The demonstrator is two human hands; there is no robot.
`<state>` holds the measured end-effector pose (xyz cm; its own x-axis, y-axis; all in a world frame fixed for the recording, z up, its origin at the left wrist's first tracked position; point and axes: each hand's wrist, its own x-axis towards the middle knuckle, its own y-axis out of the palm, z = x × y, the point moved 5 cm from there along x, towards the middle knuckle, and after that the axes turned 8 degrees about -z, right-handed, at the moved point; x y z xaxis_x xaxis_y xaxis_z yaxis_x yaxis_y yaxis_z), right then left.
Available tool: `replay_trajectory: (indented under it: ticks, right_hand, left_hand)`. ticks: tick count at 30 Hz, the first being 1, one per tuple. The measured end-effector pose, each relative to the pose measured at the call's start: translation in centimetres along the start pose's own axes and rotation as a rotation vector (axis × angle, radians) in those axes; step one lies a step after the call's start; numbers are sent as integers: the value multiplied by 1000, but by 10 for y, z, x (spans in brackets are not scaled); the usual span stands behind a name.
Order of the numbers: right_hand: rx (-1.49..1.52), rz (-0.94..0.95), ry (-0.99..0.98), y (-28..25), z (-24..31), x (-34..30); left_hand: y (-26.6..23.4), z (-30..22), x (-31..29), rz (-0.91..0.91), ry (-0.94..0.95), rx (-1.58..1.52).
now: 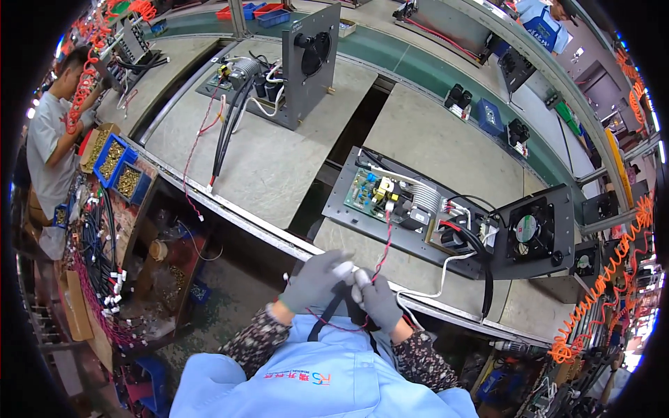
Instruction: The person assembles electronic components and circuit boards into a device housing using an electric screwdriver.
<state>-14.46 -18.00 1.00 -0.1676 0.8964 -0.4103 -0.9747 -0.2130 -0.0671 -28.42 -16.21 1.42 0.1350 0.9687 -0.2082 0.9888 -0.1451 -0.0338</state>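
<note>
My left hand (315, 280), in a grey glove with white fingertips, is closed at the table's front edge. Its fingertips meet those of my right hand (380, 302), and what they pinch is too small to make out. My right hand, gloved alike, is closed around a red-and-black twisted wire (385, 245). That wire runs down from a circuit board (364, 189) and loops below my hands. A black strip or cable (326, 319) hangs under them. Just beyond, the board sits on a dark metal chassis plate (338, 203) with a fan panel (535, 231) at its right end.
Another chassis with an upright fan panel (311, 70) stands far left, its wires drooping over the edge. Blue bins of brass fasteners (128, 181) and wire bundles (104, 244) lie left, near a co-worker (52, 132). Orange coiled hoses (592, 306) hang at right.
</note>
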Motion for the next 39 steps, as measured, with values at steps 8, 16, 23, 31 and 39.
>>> replay_trajectory:
  ticks: [8,16,23,31,39]
  right_hand:
    - [-223,-109,-115,-20,-49,48]
    - [-361,-99,-491,-20,-30,51]
    - [-850,-10,-346,-63,65,44]
    - [-927,-290,-493,-130,161,134]
    - [-1096,234,-391,-102,135,205]
  left_hand:
    - [50,-11,72,-134,168,204]
    - [50,-30,75,-169,266,266]
    - [41,-2,88,-403,69,98]
    - [62,-10,97,-449,211,373]
    - [58,-20,95,-523,300,524]
